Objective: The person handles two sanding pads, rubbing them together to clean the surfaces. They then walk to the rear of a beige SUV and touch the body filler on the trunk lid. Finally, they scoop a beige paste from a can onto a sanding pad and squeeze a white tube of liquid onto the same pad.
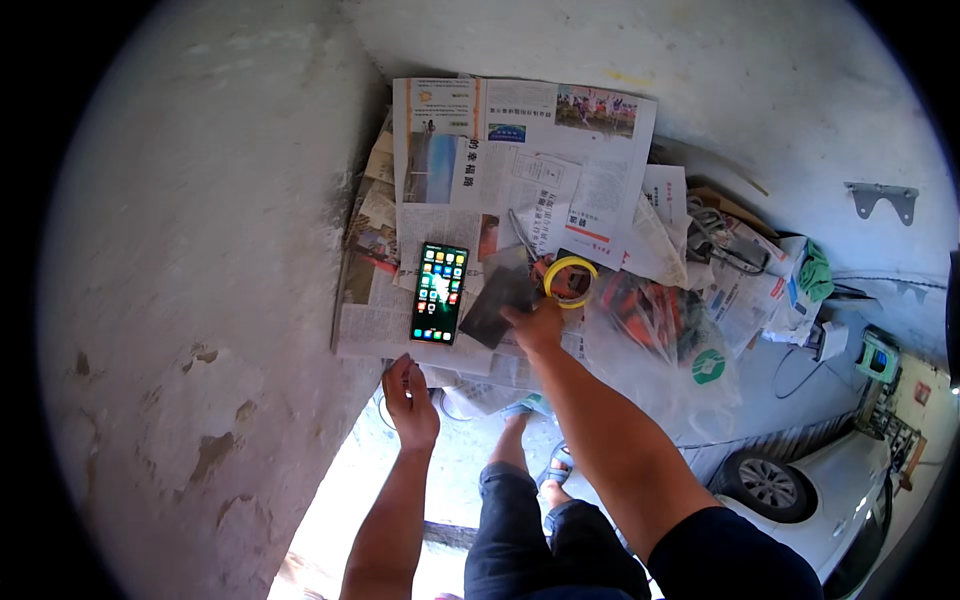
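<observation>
phone (pixel 439 292) – glossy glass | newspapers (pixel 520 150) – matt paper | bag (pixel 655 340) – shiny clear plastic | wall (pixel 200 250) – rough plaster

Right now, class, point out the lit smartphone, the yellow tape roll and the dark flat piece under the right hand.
smartphone (pixel 439 292), head view, middle of its lit screen.
yellow tape roll (pixel 569 266), head view, top of the ring's rim.
dark flat piece (pixel 495 303), head view, middle of its grey face.

Rough whitewashed plaster wall (pixel 190 300) at left, flaking in brown patches; pale concrete ledge (pixel 780 120) under spread newspaper sheets (pixel 520 150); grey metal bracket (pixel 882 198) at right; sunlit concrete floor (pixel 450 470) below; white car (pixel 830 480) at lower right.
</observation>
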`<state>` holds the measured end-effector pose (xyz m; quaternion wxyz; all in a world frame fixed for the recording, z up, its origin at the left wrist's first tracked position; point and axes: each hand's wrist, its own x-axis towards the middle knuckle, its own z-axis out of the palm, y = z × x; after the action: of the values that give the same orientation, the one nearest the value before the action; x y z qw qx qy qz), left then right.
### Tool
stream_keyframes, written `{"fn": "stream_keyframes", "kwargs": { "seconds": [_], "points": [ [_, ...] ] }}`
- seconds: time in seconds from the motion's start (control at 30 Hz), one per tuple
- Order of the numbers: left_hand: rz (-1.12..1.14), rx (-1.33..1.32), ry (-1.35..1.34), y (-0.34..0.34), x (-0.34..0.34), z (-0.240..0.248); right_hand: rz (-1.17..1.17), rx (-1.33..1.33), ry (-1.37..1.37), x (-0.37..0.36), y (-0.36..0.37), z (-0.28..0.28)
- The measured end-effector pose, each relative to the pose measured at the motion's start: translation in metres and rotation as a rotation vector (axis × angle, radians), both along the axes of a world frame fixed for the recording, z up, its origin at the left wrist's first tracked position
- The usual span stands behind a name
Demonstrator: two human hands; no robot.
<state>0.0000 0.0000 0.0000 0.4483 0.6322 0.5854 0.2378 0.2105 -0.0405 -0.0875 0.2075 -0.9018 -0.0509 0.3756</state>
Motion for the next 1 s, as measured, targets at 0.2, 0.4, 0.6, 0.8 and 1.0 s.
{"fn": "stream_keyframes", "kwargs": {
  "seconds": [0.2, 0.4, 0.6, 0.8, 1.0],
  "points": [
    [0.085, -0.140, -0.087, -0.047, -0.027, 0.020, -0.109, 0.596, 0.415, 0.007, -0.036, 0.021],
    [-0.054, -0.623, -0.275, -0.087, 0.002, 0.094, 0.049, 0.521, 0.866, 0.012, -0.131, 0.151],
    [-0.299, -1.232, -0.484, -0.183, 0.036, 0.183, 0.239, 0.563, 0.783, 0.004, -0.252, 0.236],
    [-0.181, -1.050, -0.561, -0.293, 0.035, 0.291, 0.177, 0.637, 0.618, -0.001, -0.347, 0.299],
    [0.263, -0.823, -0.884, -0.384, -0.020, 0.330, 0.397, 0.909, 0.503, 0.010, -0.359, 0.397]
  ]
}}
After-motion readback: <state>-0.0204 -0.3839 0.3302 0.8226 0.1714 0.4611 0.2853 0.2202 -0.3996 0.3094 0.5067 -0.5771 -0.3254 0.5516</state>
